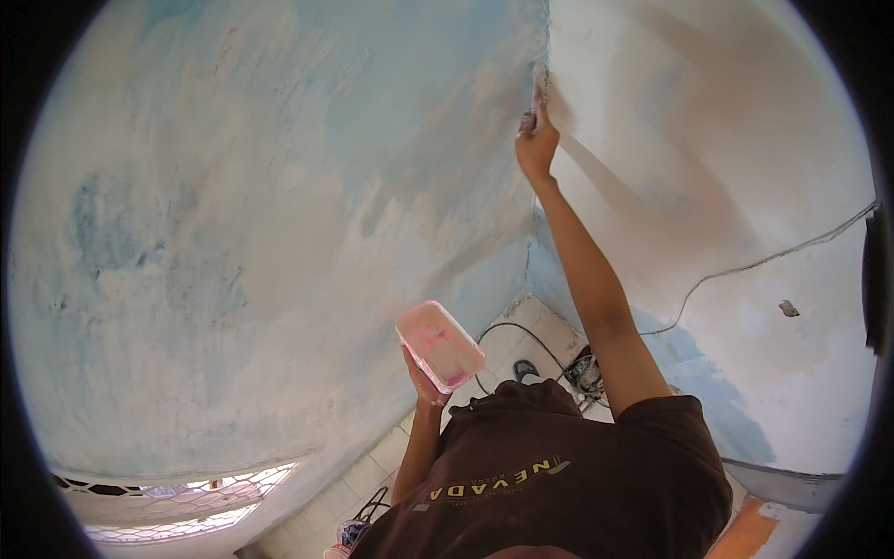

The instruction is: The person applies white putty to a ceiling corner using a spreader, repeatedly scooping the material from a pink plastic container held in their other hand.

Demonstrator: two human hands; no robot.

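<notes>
My right hand [536, 144] is raised to the corner where the patchy pale-blue wall [261, 140] meets the whiter wall [708, 140], fingers closed on a slim whitish tool [538, 93] at the seam; its exact kind is hard to make out. Lower down, my left hand [421, 382] holds a pink-rimmed rectangular plastic container [440, 340] with pale, pink-streaked residue inside.
A sandaled foot [524, 371] stands on the tiled floor [377, 466] near cables and a dark cluttered object [587, 373]. A cord [726, 273] hangs across the right wall. A grille opening [186, 494] is at lower left; assorted items [349, 536] lie at the bottom.
</notes>
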